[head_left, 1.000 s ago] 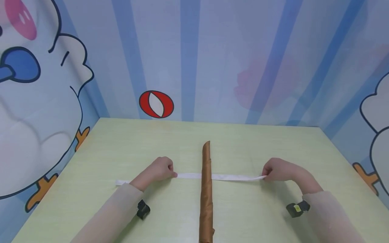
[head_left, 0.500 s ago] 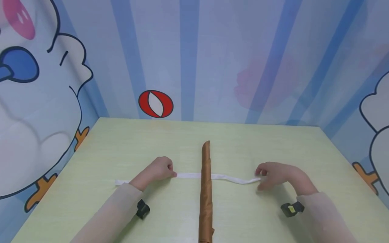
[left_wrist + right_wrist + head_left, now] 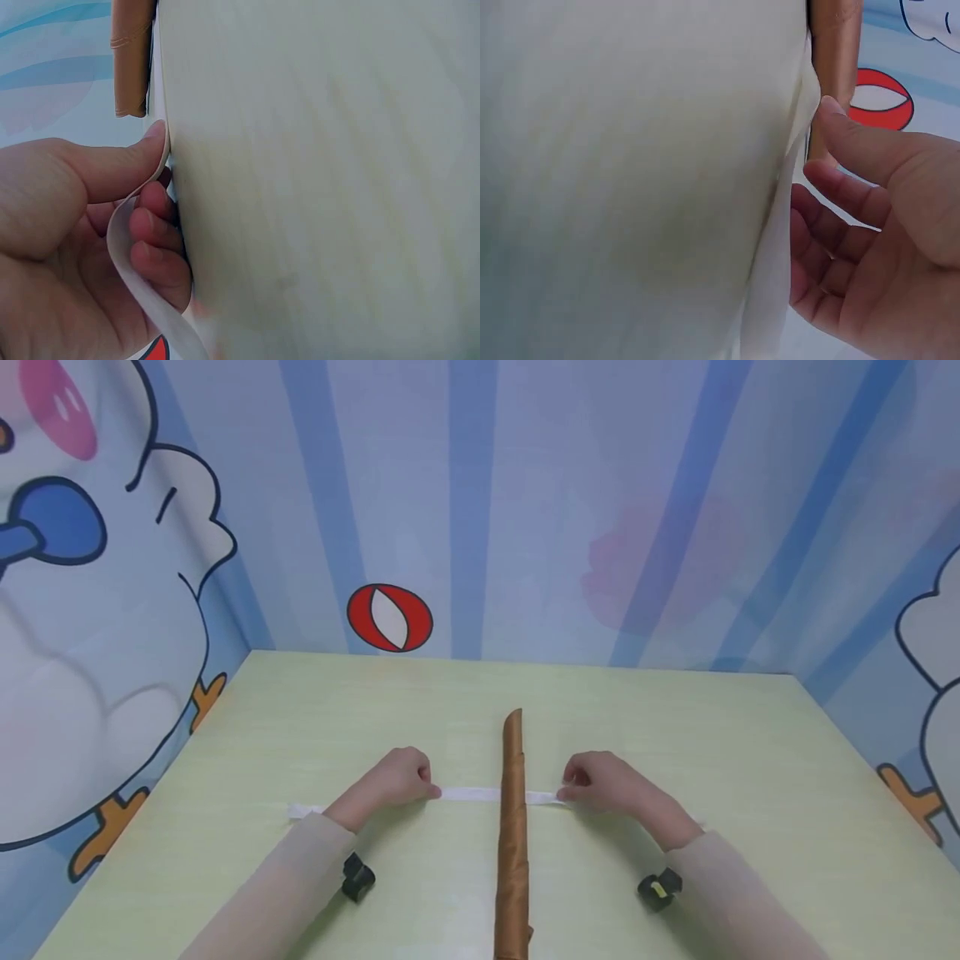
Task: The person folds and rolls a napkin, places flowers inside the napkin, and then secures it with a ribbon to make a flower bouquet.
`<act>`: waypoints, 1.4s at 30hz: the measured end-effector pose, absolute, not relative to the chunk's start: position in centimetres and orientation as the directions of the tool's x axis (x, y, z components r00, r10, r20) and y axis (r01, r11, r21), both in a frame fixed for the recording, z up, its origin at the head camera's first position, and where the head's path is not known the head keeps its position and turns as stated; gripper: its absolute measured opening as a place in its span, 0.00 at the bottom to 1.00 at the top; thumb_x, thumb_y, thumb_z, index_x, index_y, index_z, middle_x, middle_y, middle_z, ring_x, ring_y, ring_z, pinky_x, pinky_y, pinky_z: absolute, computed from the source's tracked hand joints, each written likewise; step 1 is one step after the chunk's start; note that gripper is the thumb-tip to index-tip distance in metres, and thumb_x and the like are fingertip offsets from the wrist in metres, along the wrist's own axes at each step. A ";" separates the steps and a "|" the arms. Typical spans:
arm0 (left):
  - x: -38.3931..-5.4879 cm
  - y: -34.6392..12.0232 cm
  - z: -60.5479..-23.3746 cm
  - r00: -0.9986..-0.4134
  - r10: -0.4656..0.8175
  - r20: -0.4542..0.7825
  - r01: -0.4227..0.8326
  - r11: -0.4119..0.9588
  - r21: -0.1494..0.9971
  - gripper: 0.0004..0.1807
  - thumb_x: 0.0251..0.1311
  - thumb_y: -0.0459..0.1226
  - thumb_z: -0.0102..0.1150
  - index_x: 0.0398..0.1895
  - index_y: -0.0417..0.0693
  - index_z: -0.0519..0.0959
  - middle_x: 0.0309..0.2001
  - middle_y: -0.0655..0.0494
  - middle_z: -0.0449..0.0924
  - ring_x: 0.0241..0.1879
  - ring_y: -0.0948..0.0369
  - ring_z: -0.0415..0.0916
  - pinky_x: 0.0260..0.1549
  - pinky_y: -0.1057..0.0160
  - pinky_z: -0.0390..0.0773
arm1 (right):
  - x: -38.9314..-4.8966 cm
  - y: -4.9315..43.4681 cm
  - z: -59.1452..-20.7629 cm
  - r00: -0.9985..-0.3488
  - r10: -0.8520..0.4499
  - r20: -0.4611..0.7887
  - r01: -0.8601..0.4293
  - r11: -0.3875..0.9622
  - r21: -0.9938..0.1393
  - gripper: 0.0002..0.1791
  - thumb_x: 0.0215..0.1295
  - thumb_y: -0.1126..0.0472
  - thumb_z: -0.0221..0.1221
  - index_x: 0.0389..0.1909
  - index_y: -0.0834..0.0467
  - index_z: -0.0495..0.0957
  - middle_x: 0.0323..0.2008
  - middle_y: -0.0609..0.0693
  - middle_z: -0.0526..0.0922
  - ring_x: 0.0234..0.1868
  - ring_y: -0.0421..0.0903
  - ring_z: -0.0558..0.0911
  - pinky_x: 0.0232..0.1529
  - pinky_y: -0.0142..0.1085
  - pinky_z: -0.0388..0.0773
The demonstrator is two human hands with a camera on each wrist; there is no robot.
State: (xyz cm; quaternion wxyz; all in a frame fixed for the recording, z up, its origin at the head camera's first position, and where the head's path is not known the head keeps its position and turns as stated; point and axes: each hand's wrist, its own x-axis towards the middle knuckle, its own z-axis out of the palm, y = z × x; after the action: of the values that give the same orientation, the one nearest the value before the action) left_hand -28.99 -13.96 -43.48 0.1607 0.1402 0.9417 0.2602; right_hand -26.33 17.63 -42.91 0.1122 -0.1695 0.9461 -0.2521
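A long roll of shiny brown cloth lies lengthwise on the pale table. A flat white ribbon runs crosswise beneath it and emerges on both sides. Left of the roll, my left hand pinches the ribbon between thumb and index finger; in the left wrist view the ribbon's tail hangs past the curled fingers. On the other side, my right hand is close to the roll. Its thumb touches the ribbon in the right wrist view, with thumb and index finger apart. The right forearm hides part of the ribbon.
The pale green-yellow table ends at a blue striped wall with cartoon pictures. Side walls stand at left and right. A small black camera sits at the left wrist, another black camera at the right.
My right hand has let go of the ribbon's right end and moved left along it, towards the brown roll. The left hand keeps its pinch in about the same place.
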 end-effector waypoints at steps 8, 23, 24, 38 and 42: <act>-28.9 -13.8 -43.5 -0.909 0.345 -0.233 0.176 0.826 0.535 0.16 0.56 0.37 0.67 0.17 0.44 0.72 0.20 0.57 0.69 0.23 0.61 0.64 0.25 0.66 0.64 | -25.5 16.8 -42.6 -0.921 -0.350 -0.171 -0.229 0.840 -0.491 0.11 0.55 0.60 0.69 0.33 0.62 0.78 0.28 0.47 0.76 0.31 0.42 0.72 0.37 0.37 0.72; -28.9 -13.9 -43.4 -0.908 0.345 -0.239 0.171 0.825 0.538 0.16 0.57 0.37 0.66 0.17 0.45 0.72 0.19 0.57 0.68 0.22 0.61 0.64 0.25 0.66 0.64 | -25.4 17.6 -42.4 -0.886 -0.408 -0.218 -0.241 0.810 -0.535 0.07 0.62 0.62 0.63 0.27 0.57 0.76 0.23 0.45 0.72 0.26 0.41 0.68 0.30 0.34 0.67; -28.9 -13.9 -43.4 -0.908 0.344 -0.239 0.172 0.826 0.537 0.15 0.57 0.37 0.66 0.17 0.44 0.72 0.19 0.57 0.68 0.22 0.61 0.64 0.25 0.66 0.64 | -25.4 17.7 -42.4 -0.884 -0.420 -0.208 -0.253 0.802 -0.541 0.07 0.62 0.62 0.63 0.27 0.57 0.76 0.23 0.45 0.72 0.26 0.41 0.69 0.30 0.33 0.67; -28.8 -14.6 -42.3 -0.895 0.332 -0.298 0.076 0.771 0.632 0.10 0.58 0.37 0.65 0.23 0.44 0.77 0.22 0.55 0.70 0.24 0.60 0.66 0.25 0.66 0.65 | -25.7 19.8 -41.3 -0.866 -0.453 -0.212 -0.248 0.756 -0.605 0.06 0.65 0.65 0.57 0.39 0.60 0.80 0.22 0.46 0.77 0.24 0.40 0.72 0.30 0.35 0.71; -28.8 -14.9 -41.1 -0.875 0.363 -0.320 0.051 0.726 0.685 0.09 0.60 0.37 0.63 0.25 0.44 0.77 0.23 0.55 0.72 0.22 0.61 0.64 0.23 0.65 0.66 | -25.6 20.6 -40.4 -0.859 -0.451 -0.242 -0.198 0.729 -0.655 0.09 0.65 0.65 0.57 0.44 0.62 0.78 0.24 0.48 0.77 0.24 0.43 0.73 0.29 0.36 0.72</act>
State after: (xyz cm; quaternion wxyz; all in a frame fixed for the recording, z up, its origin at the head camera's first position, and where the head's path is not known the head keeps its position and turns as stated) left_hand -28.83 -14.94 -41.06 0.2219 0.1148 0.9022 0.3516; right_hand -25.55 20.62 -40.43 0.1964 -0.1785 0.9089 -0.3216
